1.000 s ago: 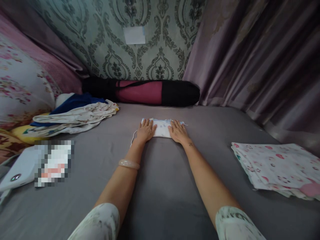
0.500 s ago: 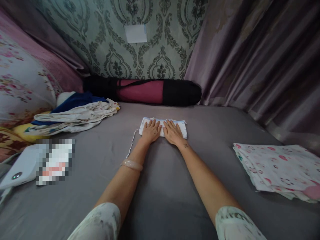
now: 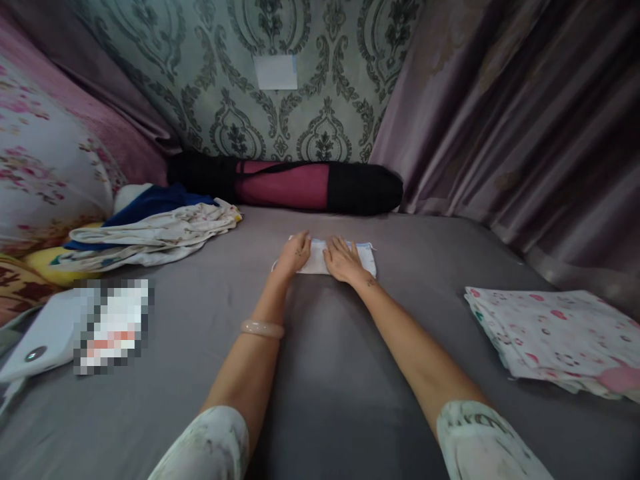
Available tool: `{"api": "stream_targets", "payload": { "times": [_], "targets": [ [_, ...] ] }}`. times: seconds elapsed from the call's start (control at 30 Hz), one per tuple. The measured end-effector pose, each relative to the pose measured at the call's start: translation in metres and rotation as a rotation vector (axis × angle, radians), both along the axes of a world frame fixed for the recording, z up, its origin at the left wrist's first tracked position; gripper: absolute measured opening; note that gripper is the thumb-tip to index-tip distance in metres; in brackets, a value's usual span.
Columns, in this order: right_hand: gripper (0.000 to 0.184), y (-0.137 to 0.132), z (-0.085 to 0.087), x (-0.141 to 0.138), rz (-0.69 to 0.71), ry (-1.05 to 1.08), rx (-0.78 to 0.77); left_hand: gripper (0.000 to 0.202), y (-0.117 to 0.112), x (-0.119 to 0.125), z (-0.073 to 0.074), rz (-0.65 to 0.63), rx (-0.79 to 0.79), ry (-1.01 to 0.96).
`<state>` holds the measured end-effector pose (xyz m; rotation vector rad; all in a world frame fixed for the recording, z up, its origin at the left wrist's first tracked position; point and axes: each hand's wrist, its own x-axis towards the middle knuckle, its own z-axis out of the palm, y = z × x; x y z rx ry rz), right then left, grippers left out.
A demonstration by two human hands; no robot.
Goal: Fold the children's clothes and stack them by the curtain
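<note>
A small folded white cloth (image 3: 316, 260) with a pale blue far edge lies flat on the grey sheet in front of me. At its left end, my left hand (image 3: 294, 254) is turned on its side with the fingers curled in around the cloth; the fingertips are partly hidden. My right hand (image 3: 344, 259) rests palm down on the right half of the cloth, fingers stretched out. A bit of white cord shows beside my left wrist, mostly hidden by the hand.
Rumpled clothes (image 3: 155, 230) and a white device (image 3: 47, 333) beside a blurred-out item (image 3: 115, 323) are on the left. A folded patterned cloth (image 3: 555, 337) lies at right. Along the wall stretches a black and maroon long bag (image 3: 285, 183); curtains (image 3: 470, 113) hang on the right.
My left hand has gone from lying flat on the cloth to curling at its left end, shifting slightly left. The right hand stays flat on the cloth.
</note>
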<state>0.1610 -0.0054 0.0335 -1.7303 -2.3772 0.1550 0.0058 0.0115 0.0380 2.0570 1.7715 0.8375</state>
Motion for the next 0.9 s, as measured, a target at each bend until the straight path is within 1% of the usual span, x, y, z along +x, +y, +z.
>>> {"api": "stream_targets", "payload": {
  "times": [0.07, 0.17, 0.27, 0.37, 0.5, 0.63, 0.7, 0.77, 0.9],
  "targets": [
    [0.056, 0.003, -0.001, -0.012, 0.012, 0.001, 0.042, 0.044, 0.002, -0.009, 0.006, 0.061, 0.004, -0.085],
    [0.058, 0.006, -0.010, -0.025, -0.007, 0.008, 0.030, 0.043, 0.001, -0.019, 0.011, 0.122, -0.013, -0.145],
    [0.058, 0.008, -0.019, -0.029, -0.025, 0.012, 0.034, 0.042, 0.000, -0.025, 0.011, 0.143, -0.028, -0.175],
    [0.057, 0.010, -0.022, -0.028, -0.021, 0.005, 0.040, 0.042, 0.003, -0.030, 0.008, 0.156, -0.028, -0.207],
    [0.057, 0.012, -0.019, -0.026, -0.022, -0.013, -0.004, 0.042, 0.006, -0.038, 0.005, 0.182, -0.018, -0.246],
    [0.057, 0.013, -0.009, -0.032, -0.029, -0.049, -0.053, 0.042, 0.009, -0.046, 0.001, 0.221, -0.016, -0.268],
    [0.055, 0.013, -0.004, -0.042, -0.024, -0.058, -0.021, 0.042, 0.009, -0.049, 0.000, 0.236, -0.004, -0.284],
    [0.055, 0.014, -0.001, -0.055, 0.020, -0.044, 0.016, 0.042, 0.010, -0.051, -0.001, 0.246, 0.016, -0.309],
    [0.057, 0.017, -0.004, -0.083, 0.130, -0.025, 0.020, 0.043, 0.011, -0.053, -0.002, 0.268, 0.026, -0.354]
  ]
}}
